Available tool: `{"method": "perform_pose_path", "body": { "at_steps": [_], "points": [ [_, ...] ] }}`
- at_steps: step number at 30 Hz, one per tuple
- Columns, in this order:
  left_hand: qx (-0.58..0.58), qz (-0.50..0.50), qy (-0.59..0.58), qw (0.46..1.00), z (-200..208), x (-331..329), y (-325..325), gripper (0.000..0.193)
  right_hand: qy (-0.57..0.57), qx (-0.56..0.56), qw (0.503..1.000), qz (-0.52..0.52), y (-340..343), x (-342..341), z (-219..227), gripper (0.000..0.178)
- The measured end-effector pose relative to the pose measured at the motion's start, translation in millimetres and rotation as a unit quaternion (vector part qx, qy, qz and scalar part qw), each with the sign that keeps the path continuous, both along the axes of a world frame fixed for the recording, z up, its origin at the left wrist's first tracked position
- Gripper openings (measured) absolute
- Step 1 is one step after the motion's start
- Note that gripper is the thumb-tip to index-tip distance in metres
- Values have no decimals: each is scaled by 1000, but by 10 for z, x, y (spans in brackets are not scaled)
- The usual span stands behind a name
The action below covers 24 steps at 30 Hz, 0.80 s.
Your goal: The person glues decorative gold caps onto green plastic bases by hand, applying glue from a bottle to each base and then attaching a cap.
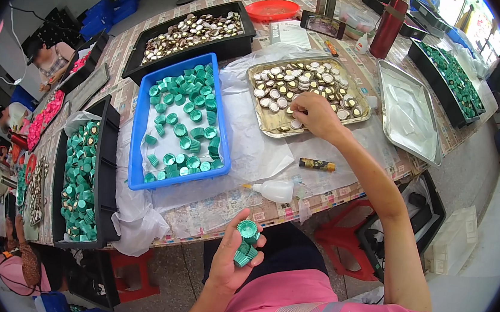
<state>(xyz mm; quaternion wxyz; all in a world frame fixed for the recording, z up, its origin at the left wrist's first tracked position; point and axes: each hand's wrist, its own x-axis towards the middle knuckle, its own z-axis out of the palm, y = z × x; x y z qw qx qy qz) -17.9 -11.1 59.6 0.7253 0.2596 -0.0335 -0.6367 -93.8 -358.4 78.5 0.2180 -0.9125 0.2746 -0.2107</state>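
Note:
My left hand [229, 256], palm up in front of my lap, is closed around several green fluted cups [247, 229]. One cup faces up and its inside looks hollow. My right hand [315, 115] reaches over the near part of a shallow metal tray [281, 131]. Its fingers are pinched at a small round disc [290, 110] with a pale face; the fingertips partly hide it. More white-faced discs with dark and gold sides [275, 93] lie spread over the tray. Left of it, a blue tray [136, 145] holds loose green cups [185, 143], some upright, some tipped.
A glue bottle [277, 190] and a battery-like cylinder [317, 164] lie near the table edge. Black trays hold discs [195, 33] and green cups [82, 182]. An aluminium tray [413, 114], red flask [389, 28] and propped phone [323, 24] stand beyond. Other people sit at left.

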Motion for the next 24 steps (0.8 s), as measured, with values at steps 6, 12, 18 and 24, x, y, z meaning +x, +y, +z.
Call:
{"method": "perform_pose_path", "body": {
  "at_steps": [6,12,18,24],
  "points": [
    [-29,-23,47,998,-58,24,-20,41,-11,24,997,-68,-86,34,37,15],
    [-26,-13,83,996,-130,-7,-48,42,22,-97,994,43,-68,96,-39,15],
    [-31,-10,94,995,-114,-1,-89,48,103,-23,993,46,-86,151,37,20],
    [-28,-16,86,996,-159,32,-127,50,150,5,986,76,-248,209,72,24]
  ]
}}
